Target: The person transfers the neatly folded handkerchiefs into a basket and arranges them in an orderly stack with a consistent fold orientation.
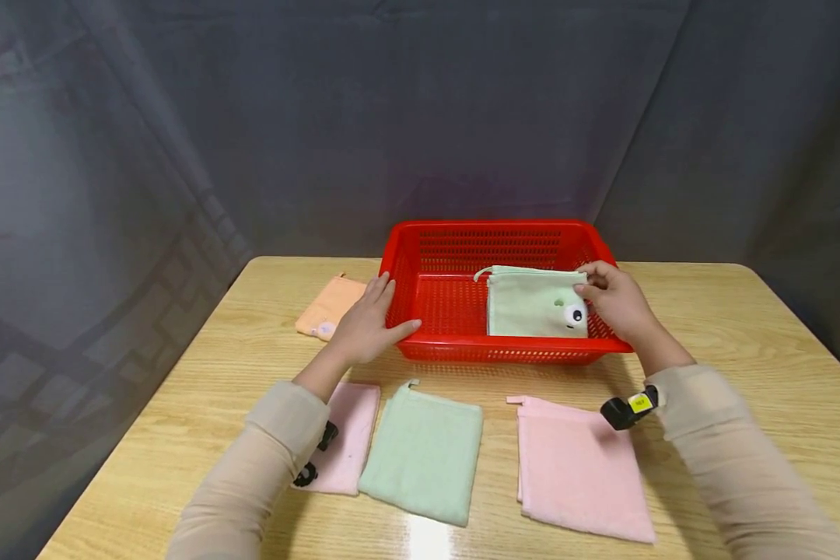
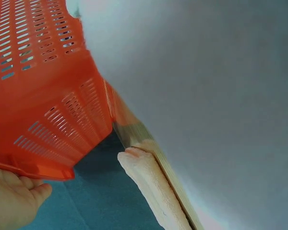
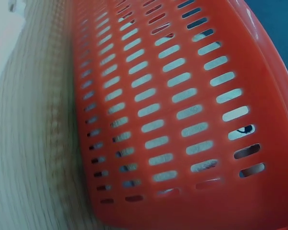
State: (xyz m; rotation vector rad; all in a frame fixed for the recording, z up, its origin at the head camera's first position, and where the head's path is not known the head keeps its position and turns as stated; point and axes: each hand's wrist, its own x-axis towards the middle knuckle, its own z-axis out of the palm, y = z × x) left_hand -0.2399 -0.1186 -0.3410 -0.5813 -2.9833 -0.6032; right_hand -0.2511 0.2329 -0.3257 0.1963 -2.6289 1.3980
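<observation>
My right hand pinches the upper right corner of a folded light-green towel with a stitched eye. That towel stands in the right part of a red plastic basket, with a hanging loop at its upper left. My left hand rests at the basket's left rim, fingers extended and thumb spread toward the front edge. In the left wrist view the left hand shows at the basket's rim. Through the slots of the basket wall in the right wrist view, pale cloth shows; the right hand is out of that view.
On the wooden table, in front of the basket, lie a pink towel, a green towel and another pink towel. An orange towel lies left of the basket. A dark curtain hangs behind.
</observation>
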